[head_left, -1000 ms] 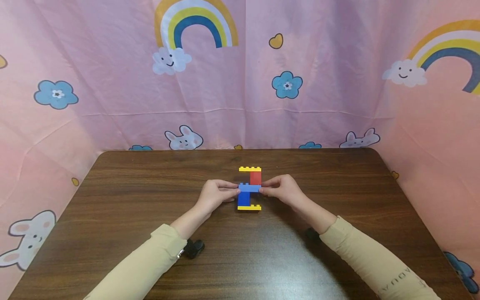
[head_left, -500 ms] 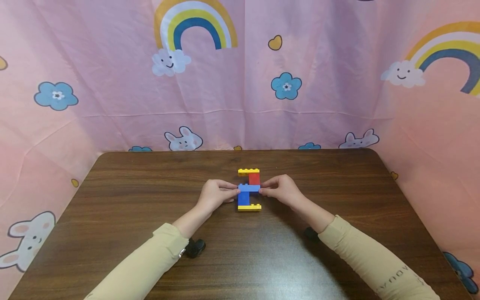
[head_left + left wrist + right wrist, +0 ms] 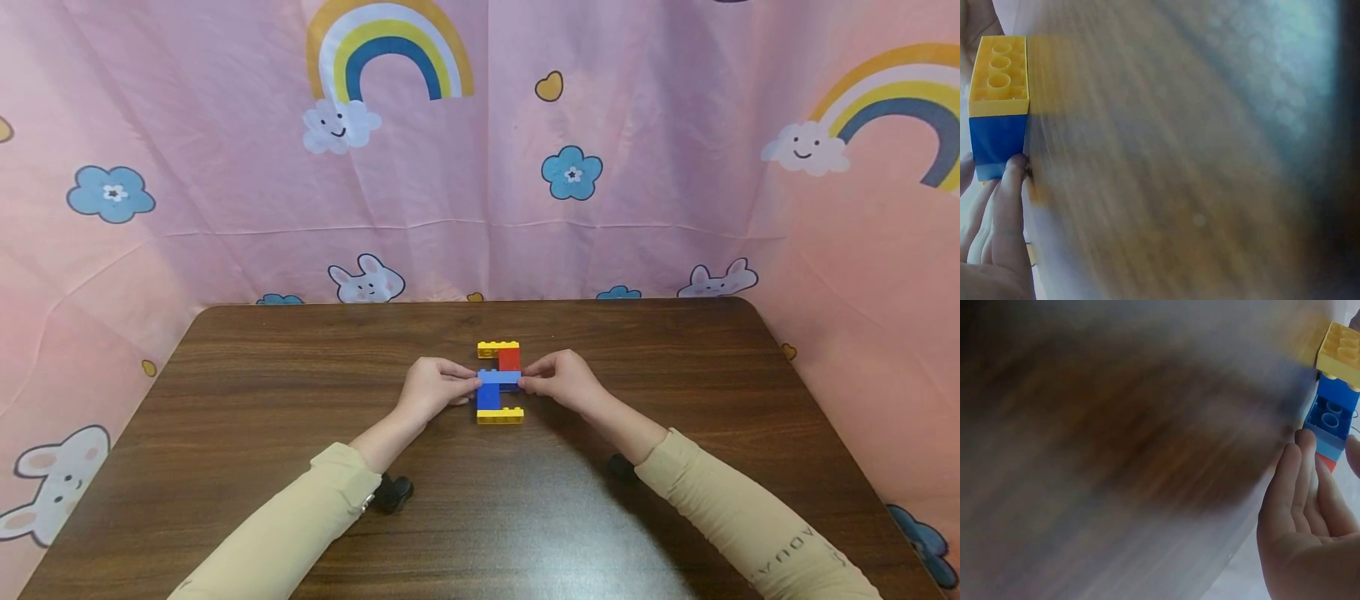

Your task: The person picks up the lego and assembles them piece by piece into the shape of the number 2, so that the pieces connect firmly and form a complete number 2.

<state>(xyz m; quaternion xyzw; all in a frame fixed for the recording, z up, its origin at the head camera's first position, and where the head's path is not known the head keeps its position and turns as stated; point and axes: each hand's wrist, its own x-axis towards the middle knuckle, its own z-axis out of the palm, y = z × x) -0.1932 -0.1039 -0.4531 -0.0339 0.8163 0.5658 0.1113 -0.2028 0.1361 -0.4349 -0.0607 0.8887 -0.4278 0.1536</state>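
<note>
A stack of toy building bricks stands between my hands mid-table in the head view. Its middle is a light blue brick (image 3: 498,377). Above that come a red brick (image 3: 509,360) and a yellow brick (image 3: 498,346); below are a dark blue brick (image 3: 488,397) and another yellow brick (image 3: 500,416). My left hand (image 3: 430,387) pinches the light blue brick's left end between thumb and fingers. At its right end, my right hand (image 3: 564,381) pinches the same brick. The lower yellow brick's hollow, tubed underside shows in the left wrist view. Whether the stack touches the table cannot be told.
The dark wooden table (image 3: 285,400) extends around both hands. A pink printed curtain (image 3: 480,192) hangs behind and beside it. Black wrist devices (image 3: 393,493) sit under the sleeves (image 3: 285,517).
The brick stack has tilted a little within my hands, so the upper yellow brick sits slightly lower in view and more of its underside shows. Both hands keep their hold nearly in place.
</note>
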